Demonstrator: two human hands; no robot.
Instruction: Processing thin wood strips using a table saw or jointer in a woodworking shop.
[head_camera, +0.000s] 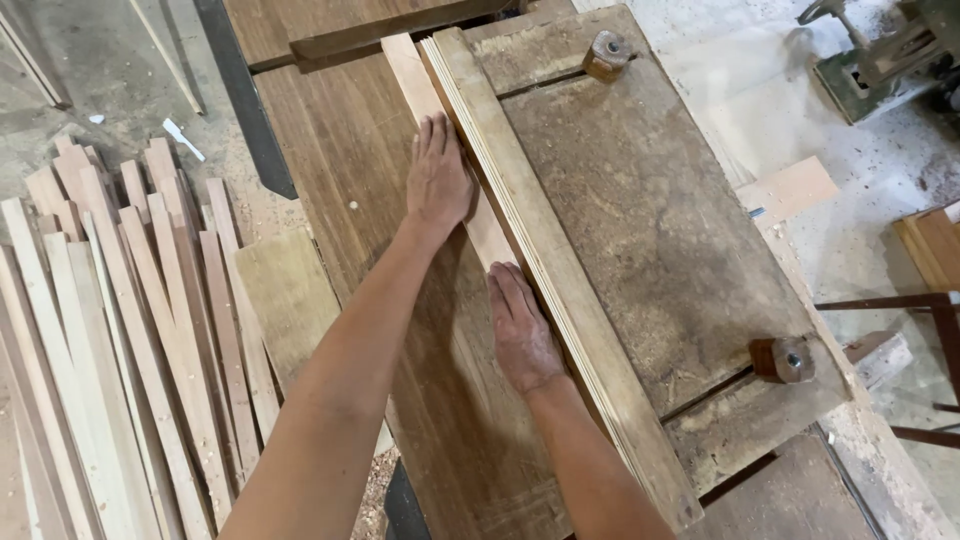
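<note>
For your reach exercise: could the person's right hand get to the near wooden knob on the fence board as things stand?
Probably yes: the right hand lies flat on the strip, and only the low fence rail and bare board lie between it and the knob.

A dark wooden workbench (340, 150) carries a pale narrow strip of wood (440, 140), lying just beside a long fence board (560, 270). Next to the fence lies a wide dusty panel (650, 220) with two small wooden blocks (606, 52). The floor (90, 70) at the left holds a pile of thin wooden slats (130, 330).
</note>
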